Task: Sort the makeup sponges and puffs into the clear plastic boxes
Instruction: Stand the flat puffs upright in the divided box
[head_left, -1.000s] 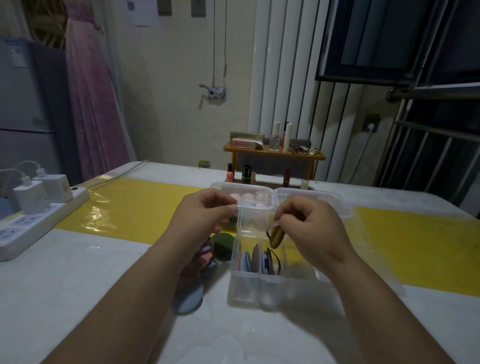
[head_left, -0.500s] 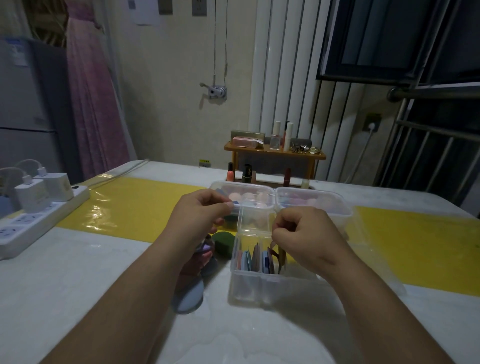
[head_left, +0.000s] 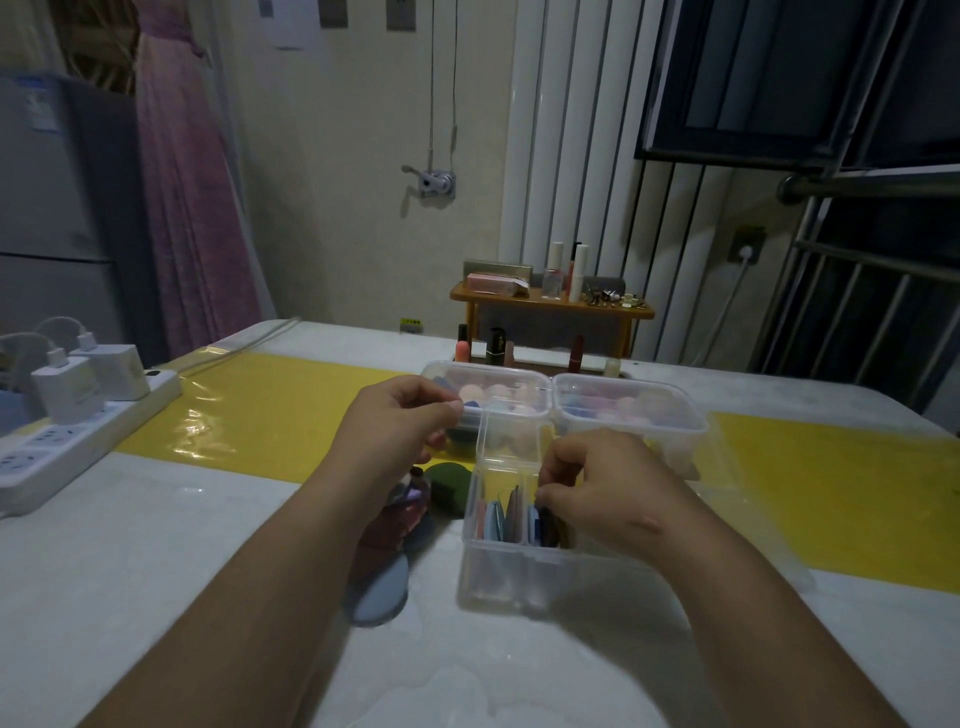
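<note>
Nearest in, white table (head_left: 156, 571) spreads wide before both forearms. The near clear box (head_left: 498, 577) stands just ahead, its front edge square to us. The right hand (head_left: 608, 488) is down over its right compartment, fingers curled tight. They pinch a dark puff (head_left: 548, 522) standing on edge beside the divider, with more flat puffs (head_left: 498, 514) upright in the left compartment.

Just left of the box lies a blue-grey puff (head_left: 379, 592), and behind it a dark green sponge (head_left: 449, 480). Above them hovers the left hand (head_left: 395, 431), thumb against curled forefinger; what it holds, I cannot tell.

Beyond, two far boxes (head_left: 628, 415) sit side by side, holding rounded sponges. The power strip (head_left: 78, 447) hugs the left edge, well apart from the boxes.
</note>
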